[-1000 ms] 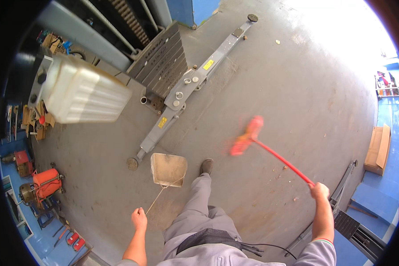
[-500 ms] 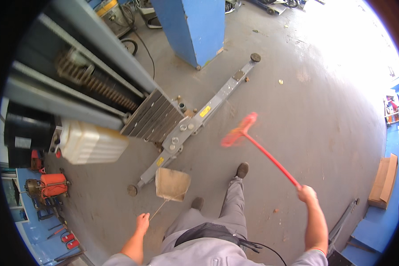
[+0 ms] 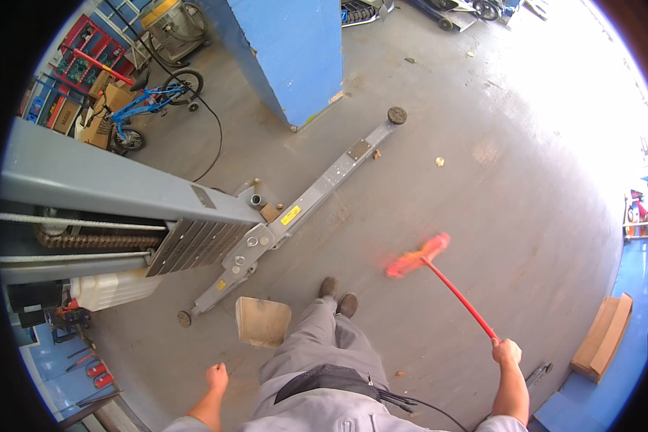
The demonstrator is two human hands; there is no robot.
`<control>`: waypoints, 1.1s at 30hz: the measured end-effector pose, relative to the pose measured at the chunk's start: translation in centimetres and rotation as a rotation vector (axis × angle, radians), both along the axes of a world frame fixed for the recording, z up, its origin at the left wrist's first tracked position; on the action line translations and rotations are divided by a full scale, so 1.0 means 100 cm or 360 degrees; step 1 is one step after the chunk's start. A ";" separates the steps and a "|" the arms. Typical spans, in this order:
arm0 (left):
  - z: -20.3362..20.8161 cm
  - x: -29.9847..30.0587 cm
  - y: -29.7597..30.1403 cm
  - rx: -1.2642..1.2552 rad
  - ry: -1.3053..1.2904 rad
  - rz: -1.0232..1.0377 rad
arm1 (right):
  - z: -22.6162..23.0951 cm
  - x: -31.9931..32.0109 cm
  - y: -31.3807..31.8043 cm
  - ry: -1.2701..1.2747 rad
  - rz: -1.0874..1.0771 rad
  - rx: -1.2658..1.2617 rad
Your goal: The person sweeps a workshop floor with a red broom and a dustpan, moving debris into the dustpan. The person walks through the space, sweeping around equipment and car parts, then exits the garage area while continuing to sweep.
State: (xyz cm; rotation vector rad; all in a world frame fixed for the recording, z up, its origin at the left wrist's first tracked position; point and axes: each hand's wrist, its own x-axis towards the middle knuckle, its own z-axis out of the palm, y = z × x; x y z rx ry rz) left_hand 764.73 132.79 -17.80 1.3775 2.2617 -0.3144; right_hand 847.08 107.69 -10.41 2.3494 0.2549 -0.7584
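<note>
My right hand point(image 3: 507, 351) is closed round the upper end of a red broom point(image 3: 459, 299). Its red bristle head, smeared by motion, is at the floor ahead and to the right of my feet. On the left, my left hand point(image 3: 217, 376) is closed in a fist at the side of my legs. A worn beige dustpan point(image 3: 263, 322) is just ahead of that hand, left of my legs; its thin handle, gripped by the left hand in the earlier view, hardly shows now.
A grey vehicle lift post point(image 3: 122, 176) with a long low arm point(image 3: 306, 201) lies left and ahead. Beyond stand a blue pillar point(image 3: 288, 65), a small blue bicycle point(image 3: 147, 104) and a vacuum point(image 3: 169, 29). A cardboard box point(image 3: 601, 338) stands at the right wall. Leaves dot the floor.
The view has turned and shifted. The broom head has come nearer to me and to the right. My feet have come together, and the dustpan still sits near my left hand.
</note>
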 end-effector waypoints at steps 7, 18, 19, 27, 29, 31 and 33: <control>-0.028 0.110 0.019 -0.0210 -0.0118 0.0104 | 0.068 0.104 0.119 0.0063 0.0231 0.0200; -0.008 0.273 0.104 -0.0498 -0.0239 0.0072 | -0.092 0.228 0.457 0.0391 0.0417 0.0138; -0.006 0.288 0.111 -0.0466 -0.0255 0.0006 | -0.086 0.243 0.450 0.0369 0.0441 0.0127; -0.007 0.364 0.152 -0.0298 -0.0510 0.0445 | 0.020 0.378 0.291 0.0038 0.0192 -0.0014; -0.012 0.381 0.156 -0.0317 -0.0433 0.0500 | 0.069 0.400 0.254 -0.0044 0.0357 0.0025; -0.015 0.396 0.155 -0.0339 -0.0399 0.0537 | 0.117 0.408 0.236 0.0137 0.0539 0.0118; -0.018 0.413 0.153 -0.0339 -0.0414 0.0520 | 0.151 0.415 0.254 0.0293 0.0568 0.0139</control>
